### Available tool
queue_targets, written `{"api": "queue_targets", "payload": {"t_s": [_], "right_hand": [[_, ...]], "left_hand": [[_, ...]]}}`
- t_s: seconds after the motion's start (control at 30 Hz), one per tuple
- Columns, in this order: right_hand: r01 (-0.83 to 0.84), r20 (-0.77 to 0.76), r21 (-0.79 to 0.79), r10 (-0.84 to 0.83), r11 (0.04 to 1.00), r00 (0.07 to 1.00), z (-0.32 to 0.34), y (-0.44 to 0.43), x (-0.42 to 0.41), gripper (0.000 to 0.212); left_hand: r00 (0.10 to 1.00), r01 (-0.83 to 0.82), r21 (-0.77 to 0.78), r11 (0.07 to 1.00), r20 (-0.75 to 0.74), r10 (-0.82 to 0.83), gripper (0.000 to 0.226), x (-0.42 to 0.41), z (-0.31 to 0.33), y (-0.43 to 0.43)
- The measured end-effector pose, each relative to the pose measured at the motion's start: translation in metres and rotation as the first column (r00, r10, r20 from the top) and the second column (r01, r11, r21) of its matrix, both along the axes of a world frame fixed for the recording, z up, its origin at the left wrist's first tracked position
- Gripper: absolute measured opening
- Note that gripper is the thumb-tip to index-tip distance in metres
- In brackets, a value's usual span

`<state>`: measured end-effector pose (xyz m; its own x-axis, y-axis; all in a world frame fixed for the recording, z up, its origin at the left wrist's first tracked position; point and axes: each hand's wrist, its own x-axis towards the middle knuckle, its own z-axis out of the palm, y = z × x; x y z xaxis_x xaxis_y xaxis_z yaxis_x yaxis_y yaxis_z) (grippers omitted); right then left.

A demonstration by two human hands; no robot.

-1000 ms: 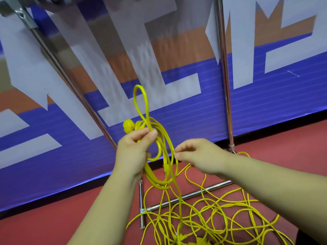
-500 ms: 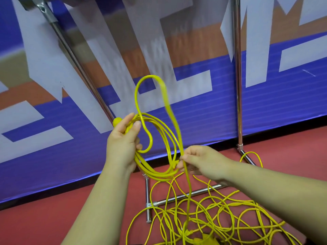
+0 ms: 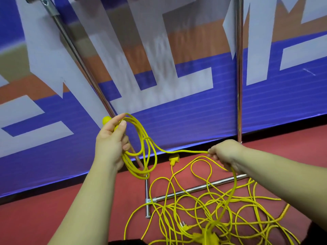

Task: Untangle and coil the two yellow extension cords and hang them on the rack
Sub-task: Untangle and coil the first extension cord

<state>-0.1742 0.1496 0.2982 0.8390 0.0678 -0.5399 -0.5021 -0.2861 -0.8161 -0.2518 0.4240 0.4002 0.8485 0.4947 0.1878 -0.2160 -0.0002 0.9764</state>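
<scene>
My left hand (image 3: 110, 142) grips a small coil of yellow extension cord (image 3: 141, 151), several loops hanging below it, with a yellow plug end (image 3: 106, 120) poking out behind the fingers. From the coil a strand runs right to my right hand (image 3: 224, 153), which pinches it, then drops to the tangled heap of yellow cord (image 3: 212, 209) on the red floor. A yellow socket end (image 3: 174, 159) lies by the wall. The chrome rack (image 3: 239, 85) stands in front of me, its base bars partly under the tangle.
A blue, white and orange banner wall (image 3: 177, 112) rises close behind the rack. The rack's slanted left pole (image 3: 79, 57) passes behind my left hand. Its floor bars (image 3: 194, 189) form a T at the foot. Red floor (image 3: 44, 218) lies at the left.
The tall loop that stood above my left hand has dropped onto the coil. My right hand has moved right and pulled a strand taut, sideways from the coil.
</scene>
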Motion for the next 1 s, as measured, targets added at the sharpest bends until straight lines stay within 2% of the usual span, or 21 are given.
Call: {"api": "queue_targets", "payload": {"t_s": [0.13,0.3,0.43,0.6,0.77,0.93,1.0], "right_hand": [[0.043,-0.015,0.005,-0.043,0.999,0.999,0.003,-0.010,0.011,0.022],[0.087,-0.063,0.219,-0.075,0.972,0.995,0.015,-0.014,0.018,0.017],[0.037,-0.020,0.335,-0.033,0.941,0.999,0.027,-0.018,0.021,0.012],[-0.095,0.146,0.415,0.037,0.905,0.989,0.044,-0.018,0.012,0.010],[-0.240,0.296,0.338,0.140,0.910,0.945,0.053,-0.012,0.000,0.018],[-0.343,0.499,0.176,0.217,0.923,0.839,0.056,-0.004,-0.010,0.024],[-0.396,0.575,0.073,0.286,0.915,0.767,0.058,-0.004,-0.015,0.022]], "left_hand": [[0.982,0.183,0.036,0.982,-0.056,-0.181,0.024,-0.006,-0.001,-0.007],[0.900,0.410,0.063,0.910,-0.192,-0.392,0.024,-0.008,-0.009,-0.028],[0.854,0.470,0.054,0.881,-0.282,-0.438,0.021,-0.006,-0.016,-0.045],[0.834,0.459,-0.018,0.888,-0.335,-0.438,0.023,-0.002,-0.029,-0.067],[0.846,0.430,-0.115,0.895,-0.294,-0.444,0.028,0.002,-0.032,-0.081],[0.879,0.417,-0.115,0.902,-0.203,-0.432,0.044,0.002,-0.028,-0.087],[0.894,0.394,-0.124,0.911,-0.177,-0.411,0.048,0.003,-0.028,-0.089]]}}
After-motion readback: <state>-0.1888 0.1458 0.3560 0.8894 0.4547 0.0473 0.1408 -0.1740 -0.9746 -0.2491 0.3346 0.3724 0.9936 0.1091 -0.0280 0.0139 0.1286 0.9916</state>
